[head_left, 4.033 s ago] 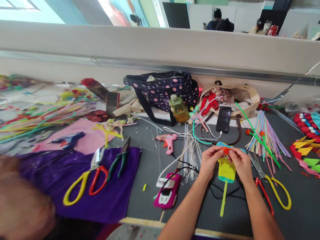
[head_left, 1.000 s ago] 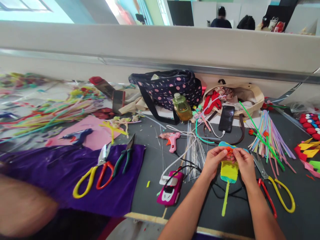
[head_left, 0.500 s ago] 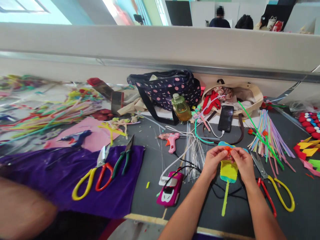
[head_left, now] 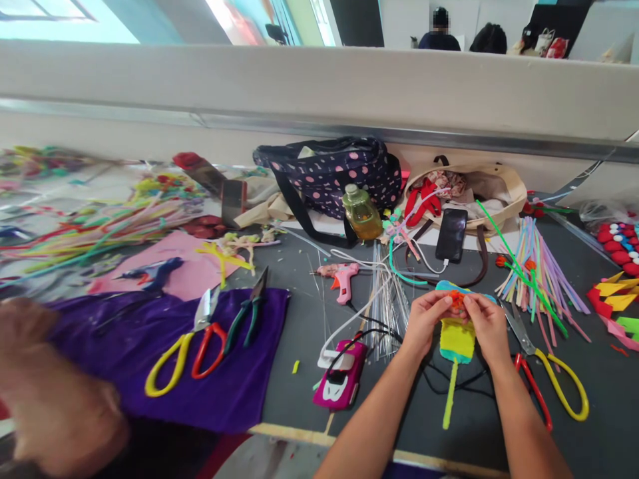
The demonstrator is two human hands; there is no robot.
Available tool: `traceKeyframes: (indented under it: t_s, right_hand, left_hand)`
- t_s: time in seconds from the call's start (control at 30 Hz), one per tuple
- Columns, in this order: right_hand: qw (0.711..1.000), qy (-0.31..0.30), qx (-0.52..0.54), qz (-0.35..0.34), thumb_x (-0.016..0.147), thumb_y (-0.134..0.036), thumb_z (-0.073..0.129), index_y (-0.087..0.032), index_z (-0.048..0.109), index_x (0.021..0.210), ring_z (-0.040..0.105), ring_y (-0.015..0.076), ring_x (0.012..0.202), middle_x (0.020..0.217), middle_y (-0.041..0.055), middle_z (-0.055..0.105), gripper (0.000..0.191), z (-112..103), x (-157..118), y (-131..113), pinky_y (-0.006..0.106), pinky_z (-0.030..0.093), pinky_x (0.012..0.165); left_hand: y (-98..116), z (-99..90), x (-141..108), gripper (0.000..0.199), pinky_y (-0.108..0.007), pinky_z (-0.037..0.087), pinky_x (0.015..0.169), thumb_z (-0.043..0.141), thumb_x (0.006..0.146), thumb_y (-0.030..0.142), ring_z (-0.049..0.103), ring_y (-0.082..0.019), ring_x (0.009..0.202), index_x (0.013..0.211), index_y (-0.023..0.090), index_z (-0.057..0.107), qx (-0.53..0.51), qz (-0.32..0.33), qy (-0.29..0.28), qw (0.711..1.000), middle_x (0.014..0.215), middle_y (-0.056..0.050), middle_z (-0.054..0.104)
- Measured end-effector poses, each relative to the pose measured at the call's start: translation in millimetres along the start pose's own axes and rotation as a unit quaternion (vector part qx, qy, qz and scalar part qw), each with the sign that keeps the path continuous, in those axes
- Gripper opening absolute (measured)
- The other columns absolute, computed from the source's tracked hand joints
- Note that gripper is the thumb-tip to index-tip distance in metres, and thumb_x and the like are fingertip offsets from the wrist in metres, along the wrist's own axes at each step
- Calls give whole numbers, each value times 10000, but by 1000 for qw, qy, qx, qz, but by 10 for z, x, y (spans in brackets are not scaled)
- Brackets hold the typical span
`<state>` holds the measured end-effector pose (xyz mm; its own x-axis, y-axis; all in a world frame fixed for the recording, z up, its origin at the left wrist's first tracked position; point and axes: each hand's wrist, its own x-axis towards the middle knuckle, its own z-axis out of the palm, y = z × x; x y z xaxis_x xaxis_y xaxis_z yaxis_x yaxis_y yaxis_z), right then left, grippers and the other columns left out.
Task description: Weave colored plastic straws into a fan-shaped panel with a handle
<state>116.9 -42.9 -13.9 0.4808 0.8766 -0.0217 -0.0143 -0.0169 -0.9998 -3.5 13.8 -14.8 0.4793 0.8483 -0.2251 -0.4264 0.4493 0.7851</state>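
My left hand (head_left: 428, 319) and my right hand (head_left: 485, 322) meet at the right of the table, fingertips pinched on a small fuzzy orange-red piece (head_left: 457, 302), possibly a bent pipe cleaner. Part of it is hidden by the fingers. Just below them lies a flat yellow and teal piece (head_left: 456, 342) with a lime-green stick (head_left: 450, 396) extending toward me. Right of my right hand are open scissors (head_left: 524, 340) with red and yellow handles. Behind them spreads a bundle of pastel pipe cleaners (head_left: 539, 266), topped by a bright green stem (head_left: 522, 274).
A pink glue gun (head_left: 344, 278), clear sticks (head_left: 389, 313) and a magenta device (head_left: 340, 376) with cables lie left of my hands. A phone (head_left: 451, 234), bottle (head_left: 362, 213) and bags stand behind. Another person's blurred arm (head_left: 64, 399) is at lower left, near scissors and pliers (head_left: 247, 309).
The other person's arm at lower left has shifted, showing more of the hand. My hands stay in place, with the fingers moving slightly around the orange-red piece.
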Motion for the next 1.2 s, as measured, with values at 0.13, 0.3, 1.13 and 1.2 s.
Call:
traceKeyframes:
  t_s: [0.13,0.3,1.13,1.2]
  right_hand:
    - [1000,5,-19,-7,819,-504,612,-197,690,772,609,165,538,603,11,652,320,-9,0,0,260,508,505]
    - [999,14,-27,-9,826,-514,601,-200,689,776,608,170,517,590,13,653,330,-10,-2,-15,265,502,486]
    - [987,-5,-134,-83,859,-468,586,-212,699,971,674,198,774,947,71,726,301,-45,5,98,280,542,642]
    - [988,-7,-132,-74,861,-465,586,-210,696,981,676,198,760,944,74,726,303,-41,-2,96,278,541,623]
  left_hand:
    - [-8,2,-4,271,-275,516,666,812,664,321,641,-141,590,829,118,738,0,0,7,1000,684,-49,719]
    - [-22,7,-4,255,-268,515,663,820,648,296,641,-134,585,822,126,744,-1,2,14,1000,688,-47,726]
    - [-34,-14,12,317,-271,526,695,838,621,326,650,-142,648,844,126,734,66,2,12,998,774,-49,729]
    - [-29,-6,9,304,-270,524,700,841,616,321,650,-142,649,828,130,736,73,10,16,997,766,-45,730]
